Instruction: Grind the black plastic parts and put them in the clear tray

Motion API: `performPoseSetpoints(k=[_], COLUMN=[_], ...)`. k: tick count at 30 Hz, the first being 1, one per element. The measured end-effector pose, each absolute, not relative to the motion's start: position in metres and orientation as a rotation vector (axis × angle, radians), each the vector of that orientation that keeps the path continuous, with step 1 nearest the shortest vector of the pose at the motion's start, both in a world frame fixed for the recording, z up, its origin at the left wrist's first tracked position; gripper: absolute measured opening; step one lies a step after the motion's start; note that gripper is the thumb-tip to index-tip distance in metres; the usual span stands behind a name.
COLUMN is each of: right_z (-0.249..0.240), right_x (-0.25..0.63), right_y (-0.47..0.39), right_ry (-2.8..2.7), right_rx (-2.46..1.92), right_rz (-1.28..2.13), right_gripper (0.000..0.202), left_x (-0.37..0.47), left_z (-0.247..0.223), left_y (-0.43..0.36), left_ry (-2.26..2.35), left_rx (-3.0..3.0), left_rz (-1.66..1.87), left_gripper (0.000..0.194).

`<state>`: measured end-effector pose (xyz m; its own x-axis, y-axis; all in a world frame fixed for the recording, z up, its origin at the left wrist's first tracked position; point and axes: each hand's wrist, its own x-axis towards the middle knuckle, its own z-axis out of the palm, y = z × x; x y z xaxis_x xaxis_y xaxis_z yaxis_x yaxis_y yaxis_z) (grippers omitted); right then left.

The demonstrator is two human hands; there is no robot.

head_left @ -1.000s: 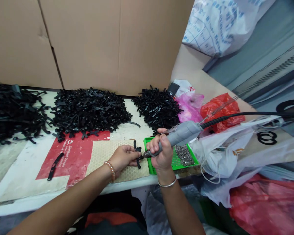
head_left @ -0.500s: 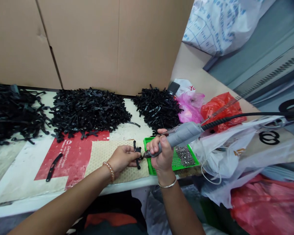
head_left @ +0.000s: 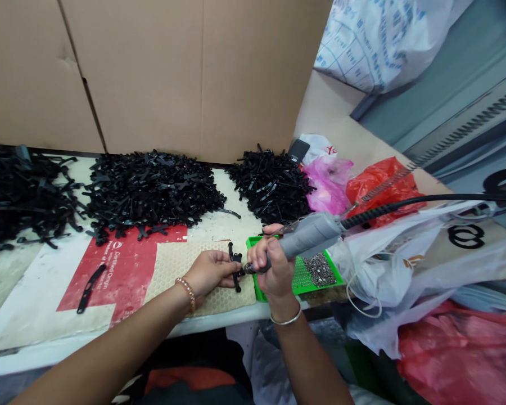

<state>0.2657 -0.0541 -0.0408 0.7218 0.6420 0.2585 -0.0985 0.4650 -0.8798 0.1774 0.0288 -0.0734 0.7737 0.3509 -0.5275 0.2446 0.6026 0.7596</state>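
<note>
My left hand [head_left: 211,274] pinches a small black plastic part [head_left: 236,281] on the beige honeycomb mat [head_left: 172,259]. Wrapped around a grey electric screwdriver [head_left: 310,236] is my right hand [head_left: 274,264]. The tool lies nearly level, its tip pointing left and meeting the black part beside my left fingertips; the exact contact is too small to make out. Behind my right hand a green tray [head_left: 297,289] holds many small metal screws [head_left: 319,270]. One flat black piece [head_left: 91,288] lies alone on the red and white sheet [head_left: 129,270] at the left.
Piles of black parts [head_left: 152,191] line the back of the table below a tall cardboard panel [head_left: 152,73]. A phone [head_left: 298,151], pink bag [head_left: 326,183] and red bag [head_left: 383,188] sit at the right. A black cable [head_left: 447,198] and a spring run rightward from the tool.
The screwdriver and my right hand have shifted slightly left, with the tip closer against the black part. My left hand still pinches that part in nearly the same place.
</note>
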Motion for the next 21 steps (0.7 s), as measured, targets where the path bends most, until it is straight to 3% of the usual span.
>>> performPoseSetpoints(k=[10, 15, 21], right_z=[-0.045, -0.042, -0.026], right_x=[0.271, 0.265, 0.302], right_y=[-0.051, -0.053, -0.081], right_ry=[-0.799, -0.782, -0.641], right_rx=[-0.869, -0.937, -1.023], right_rz=[0.658, 0.667, 0.183], right_gripper=[0.02, 0.027, 0.029], left_x=[0.178, 0.177, 0.174], left_z=[-0.073, -0.072, -0.067], left_y=[0.029, 0.031, 0.032], left_ry=[0.732, 0.719, 0.765], left_rx=[0.962, 0.963, 0.92], left_rz=[0.062, 0.046, 0.029], left_gripper=[0.03, 0.03, 0.019])
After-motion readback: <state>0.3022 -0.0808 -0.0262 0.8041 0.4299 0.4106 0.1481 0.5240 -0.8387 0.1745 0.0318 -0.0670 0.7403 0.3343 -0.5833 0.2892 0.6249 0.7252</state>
